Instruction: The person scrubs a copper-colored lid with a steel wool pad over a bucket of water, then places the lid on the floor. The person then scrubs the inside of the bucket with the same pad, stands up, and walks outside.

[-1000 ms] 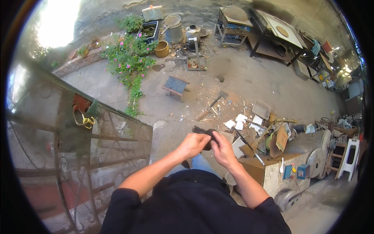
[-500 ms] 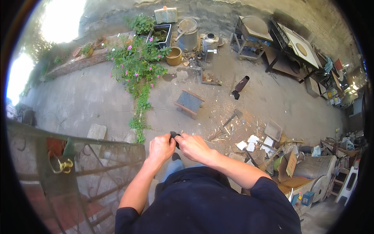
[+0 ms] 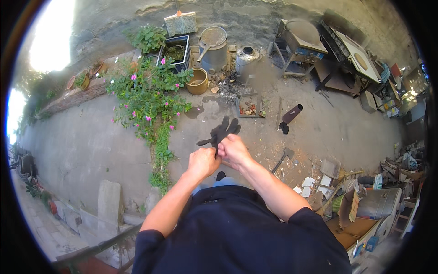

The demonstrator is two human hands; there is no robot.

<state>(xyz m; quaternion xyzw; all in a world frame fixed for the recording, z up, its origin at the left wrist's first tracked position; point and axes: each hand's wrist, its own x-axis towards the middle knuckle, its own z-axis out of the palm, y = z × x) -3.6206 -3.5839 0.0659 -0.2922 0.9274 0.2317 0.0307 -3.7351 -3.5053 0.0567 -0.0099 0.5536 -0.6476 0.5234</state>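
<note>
A dark glove [image 3: 222, 131] hangs in front of me with its fingers spread and pointing away. My left hand [image 3: 204, 161] is closed on its near end, at the cuff side. Beside it my right hand [image 3: 234, 150] pinches the glove's right edge. The two hands are close together, and their fingertips are partly hidden behind the knuckles and the dark fabric. Under the hands, the small low stool is almost wholly covered from sight. To the right of my right hand an axe [image 3: 285, 157] lies on the ground among wood chips.
A flowering plant [image 3: 148, 102] grows at the left. Farther off stand a brown pot [image 3: 197, 81], a metal drum [image 3: 213, 57] and a shallow metal tray [image 3: 250, 114]. A dark tube-shaped piece [image 3: 292, 114] lies right of them. Cardboard and clutter [image 3: 351, 208] crowd the lower right.
The dark glove, bunched up between my hands before, is now stretched out with its fingers showing. My view has shifted, and the metal gate at lower left has mostly left the picture.
</note>
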